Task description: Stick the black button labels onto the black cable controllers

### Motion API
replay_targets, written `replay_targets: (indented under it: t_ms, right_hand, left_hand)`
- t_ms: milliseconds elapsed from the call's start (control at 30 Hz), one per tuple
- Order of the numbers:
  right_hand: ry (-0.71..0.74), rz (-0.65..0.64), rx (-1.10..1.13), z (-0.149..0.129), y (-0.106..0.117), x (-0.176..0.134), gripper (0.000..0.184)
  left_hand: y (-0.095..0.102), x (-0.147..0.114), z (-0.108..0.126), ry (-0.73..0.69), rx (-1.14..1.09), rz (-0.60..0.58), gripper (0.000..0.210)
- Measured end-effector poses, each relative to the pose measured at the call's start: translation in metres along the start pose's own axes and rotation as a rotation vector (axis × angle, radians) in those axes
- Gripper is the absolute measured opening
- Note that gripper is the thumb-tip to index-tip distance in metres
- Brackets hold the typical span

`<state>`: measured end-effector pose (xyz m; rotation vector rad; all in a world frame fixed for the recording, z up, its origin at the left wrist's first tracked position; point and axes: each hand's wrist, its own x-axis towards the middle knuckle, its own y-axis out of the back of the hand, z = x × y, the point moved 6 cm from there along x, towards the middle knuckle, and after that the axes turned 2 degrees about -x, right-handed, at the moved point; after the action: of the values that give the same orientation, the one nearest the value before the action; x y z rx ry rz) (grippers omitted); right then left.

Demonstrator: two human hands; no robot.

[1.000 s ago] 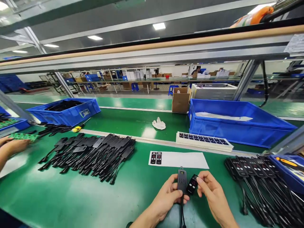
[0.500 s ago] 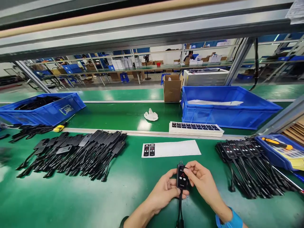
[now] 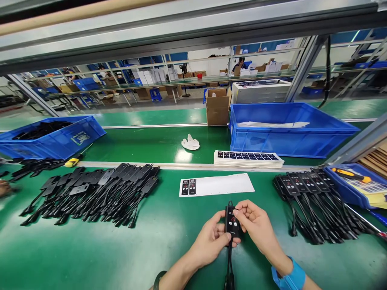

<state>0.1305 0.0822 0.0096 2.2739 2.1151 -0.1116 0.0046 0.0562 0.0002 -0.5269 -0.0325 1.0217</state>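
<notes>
My left hand [image 3: 211, 238] is closed around a black controller box [image 3: 227, 225] with two cables hanging from its lower end. A black label [image 3: 232, 228] with red marks and white buttons covers the box's front. Pinched at the label's upper right corner is my right hand [image 3: 252, 221], its thumb over the face. Just beyond lies a white backing sheet [image 3: 222, 185] with two labels left at its left end. Finished-looking controllers [image 3: 305, 185] with labels lie in a row to the right; plain black controllers [image 3: 121, 181] are piled on the left.
Label sheets [image 3: 248, 160] are stacked before a large blue bin [image 3: 278, 139]. Another blue bin [image 3: 54, 139] stands at left, and a blue tray [image 3: 350, 189] with a yellow cutter at right. A white glove [image 3: 190, 143] lies mid-bench. Another person's hand [image 3: 4, 188] shows at the left edge.
The view has tilted slightly, so the bench sits a little higher. Both hands stay at the controller, the right fingers still at the label's upper corner. Another person's hand is clearer at far left.
</notes>
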Motion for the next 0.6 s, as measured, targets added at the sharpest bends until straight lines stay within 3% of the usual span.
replay_targets:
  t_ms: [367, 600]
  right_hand:
    - [-0.009, 0.050, 0.007, 0.007, 0.001, 0.000, 0.036]
    - [0.078, 0.053, -0.087, 0.014, 0.005, 0.002, 0.039]
  left_hand:
    - [-0.001, 0.000, -0.001, -0.008, 0.032, 0.002, 0.054]
    - [0.004, 0.001, -0.006, -0.005, -0.038, 0.019, 0.048]
